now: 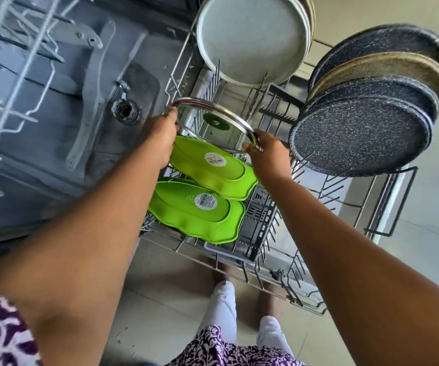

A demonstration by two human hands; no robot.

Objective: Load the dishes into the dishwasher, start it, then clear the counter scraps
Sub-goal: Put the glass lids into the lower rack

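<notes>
Hands on the glass lid (214, 124) now, both of them: the left hand (160, 138) curls its grip round the lid's near-left rim, the right hand (270, 157) pinches the rim on the opposite side. It is a round see-through lid with a bright steel band around the edge and a dark green disc at its centre, held tilted above the pulled-out lower rack (271, 228) of the dishwasher. Just below it, two lime-green plates (202, 191) with wavy edges stand leaning in the tines, one behind the other, each showing a round white sticker on its underside. Further back in the rack, a large pale grey plate (250, 40) stands upright. Off to the right, a row of dark speckled plates (361, 133) leans together, with a tan one among them. Inside the open tub, on the left, the grey spray arm (89, 101) lies across the floor.
</notes>
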